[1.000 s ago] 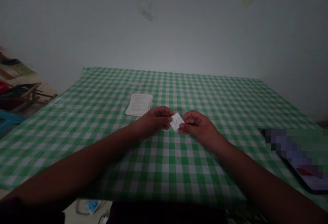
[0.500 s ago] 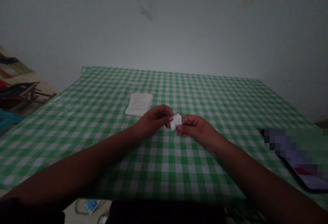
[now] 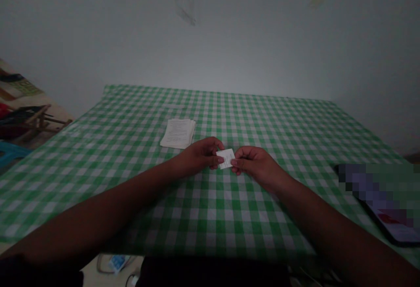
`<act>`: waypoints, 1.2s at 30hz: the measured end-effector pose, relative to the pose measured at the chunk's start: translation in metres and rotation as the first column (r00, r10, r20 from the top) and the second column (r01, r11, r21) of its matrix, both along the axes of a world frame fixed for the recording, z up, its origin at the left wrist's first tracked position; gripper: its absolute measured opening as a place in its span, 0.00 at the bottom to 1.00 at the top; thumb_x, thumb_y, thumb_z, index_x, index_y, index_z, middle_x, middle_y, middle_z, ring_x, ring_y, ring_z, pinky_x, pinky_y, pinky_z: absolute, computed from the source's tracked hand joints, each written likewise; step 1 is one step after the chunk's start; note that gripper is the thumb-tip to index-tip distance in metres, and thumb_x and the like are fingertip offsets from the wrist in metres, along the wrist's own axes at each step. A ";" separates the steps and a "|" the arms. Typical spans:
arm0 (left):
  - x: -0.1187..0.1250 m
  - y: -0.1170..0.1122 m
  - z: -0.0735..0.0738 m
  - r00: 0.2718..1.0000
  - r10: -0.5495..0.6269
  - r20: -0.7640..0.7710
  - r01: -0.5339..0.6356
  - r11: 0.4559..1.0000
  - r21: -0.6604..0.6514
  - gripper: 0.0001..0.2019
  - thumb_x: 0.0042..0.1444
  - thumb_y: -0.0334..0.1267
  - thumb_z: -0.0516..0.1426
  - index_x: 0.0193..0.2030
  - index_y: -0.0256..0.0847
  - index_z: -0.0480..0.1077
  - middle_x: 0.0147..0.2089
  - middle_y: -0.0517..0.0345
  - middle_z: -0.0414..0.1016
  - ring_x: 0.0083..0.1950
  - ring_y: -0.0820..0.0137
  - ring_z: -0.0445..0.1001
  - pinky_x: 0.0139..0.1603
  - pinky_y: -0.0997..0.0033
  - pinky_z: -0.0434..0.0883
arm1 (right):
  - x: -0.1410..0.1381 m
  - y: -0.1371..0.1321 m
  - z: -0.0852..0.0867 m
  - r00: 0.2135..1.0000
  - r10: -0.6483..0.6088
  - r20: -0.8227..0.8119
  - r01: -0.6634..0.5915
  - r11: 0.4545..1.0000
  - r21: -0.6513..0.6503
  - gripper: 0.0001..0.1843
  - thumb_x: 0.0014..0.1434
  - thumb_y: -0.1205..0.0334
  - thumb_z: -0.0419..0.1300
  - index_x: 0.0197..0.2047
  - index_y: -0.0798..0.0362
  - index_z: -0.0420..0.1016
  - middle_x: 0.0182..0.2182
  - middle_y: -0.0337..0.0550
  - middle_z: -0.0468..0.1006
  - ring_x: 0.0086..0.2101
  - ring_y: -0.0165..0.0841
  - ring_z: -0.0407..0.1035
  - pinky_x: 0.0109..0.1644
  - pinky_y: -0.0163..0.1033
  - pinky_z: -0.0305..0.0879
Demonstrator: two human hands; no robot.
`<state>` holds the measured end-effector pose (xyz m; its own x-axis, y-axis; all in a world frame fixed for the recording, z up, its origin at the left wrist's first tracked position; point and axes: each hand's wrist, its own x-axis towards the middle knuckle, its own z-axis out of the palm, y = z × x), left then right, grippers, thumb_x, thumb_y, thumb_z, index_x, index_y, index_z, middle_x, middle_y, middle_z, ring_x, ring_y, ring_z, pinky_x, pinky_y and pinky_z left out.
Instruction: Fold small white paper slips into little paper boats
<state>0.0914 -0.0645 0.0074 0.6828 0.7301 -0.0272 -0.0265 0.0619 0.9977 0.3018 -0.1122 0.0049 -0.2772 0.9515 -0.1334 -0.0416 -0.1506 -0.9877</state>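
Between both hands is a small piece of folded white paper (image 3: 226, 156) with faint print on it, held just above the checked tablecloth. My left hand (image 3: 204, 153) pinches its left side, thumb on top. At the right side, my right hand (image 3: 251, 163) grips it between thumb and fingers. A stack of printed white sheets (image 3: 178, 133) lies flat on the cloth, beyond my left hand and to its left.
A green and white checked tablecloth (image 3: 262, 125) covers the table up to the wall. At the right edge lies a phone-like device (image 3: 377, 210) with a blurred screen. A blue stool (image 3: 12, 153) stands on the floor at left.
The paper has turned from uneven overlapping folds to a flatter, neater rectangle. My right hand has shifted slightly to the right; the stack has stayed in place.
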 end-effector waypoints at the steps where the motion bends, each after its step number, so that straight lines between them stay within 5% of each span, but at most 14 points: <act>1: 0.000 0.001 0.000 1.000 -0.007 0.000 0.007 1.000 -0.012 0.15 0.52 0.37 0.65 0.43 0.39 0.65 0.28 0.66 0.70 0.27 0.77 0.69 0.30 0.75 0.67 | 0.000 0.000 0.000 1.000 0.006 0.003 -0.006 1.000 -0.005 0.12 0.50 0.56 0.70 0.27 0.52 0.72 0.22 0.36 0.77 0.24 0.28 0.69 0.31 0.36 0.65; 13: -0.001 0.002 0.004 0.998 -0.059 -0.016 0.058 0.995 -0.075 0.16 0.51 0.37 0.66 0.43 0.37 0.67 0.31 0.63 0.73 0.27 0.78 0.69 0.30 0.76 0.68 | 0.005 0.001 0.007 0.994 0.089 0.057 -0.090 0.996 0.011 0.10 0.53 0.59 0.68 0.28 0.54 0.73 0.24 0.38 0.76 0.26 0.28 0.68 0.33 0.37 0.64; 20: -0.001 -0.002 0.005 0.999 0.033 -0.009 -0.033 0.996 -0.082 0.15 0.52 0.37 0.65 0.42 0.37 0.67 0.31 0.62 0.73 0.28 0.77 0.70 0.31 0.75 0.70 | 0.004 0.002 0.004 0.989 0.118 0.089 -0.129 0.983 0.127 0.09 0.55 0.60 0.67 0.40 0.52 0.79 0.30 0.38 0.77 0.29 0.28 0.66 0.35 0.37 0.63; 24: -0.001 -0.004 0.008 0.999 0.036 -0.004 -0.036 0.998 -0.060 0.13 0.51 0.36 0.65 0.41 0.37 0.67 0.29 0.64 0.72 0.27 0.77 0.71 0.31 0.75 0.69 | 0.004 0.001 -0.001 0.981 0.148 0.127 -0.161 0.982 0.101 0.08 0.57 0.56 0.66 0.35 0.52 0.80 0.27 0.38 0.75 0.28 0.29 0.66 0.35 0.38 0.62; 30: 0.000 -0.004 0.012 1.000 0.011 0.009 -0.010 0.999 -0.030 0.12 0.52 0.36 0.65 0.39 0.35 0.68 0.29 0.64 0.72 0.27 0.78 0.70 0.30 0.76 0.68 | 0.002 -0.002 -0.004 0.988 0.145 -0.062 -0.148 0.987 -0.056 0.07 0.54 0.57 0.69 0.35 0.52 0.80 0.26 0.37 0.73 0.26 0.26 0.63 0.31 0.36 0.59; 36: -0.002 -0.001 0.015 0.998 -0.066 -0.004 0.066 0.998 -0.018 0.11 0.52 0.35 0.65 0.39 0.35 0.69 0.29 0.62 0.72 0.28 0.78 0.69 0.30 0.76 0.67 | 0.002 -0.001 0.001 0.985 0.174 -0.018 -0.174 0.984 -0.021 0.08 0.53 0.58 0.68 0.34 0.53 0.80 0.29 0.38 0.73 0.28 0.27 0.62 0.32 0.37 0.59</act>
<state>0.0896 -0.0656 0.0222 0.7295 0.6826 -0.0433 -0.0171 0.0815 0.9965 0.3038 -0.1130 0.0063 -0.4408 0.8853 -0.1483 -0.0287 -0.1790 -0.9834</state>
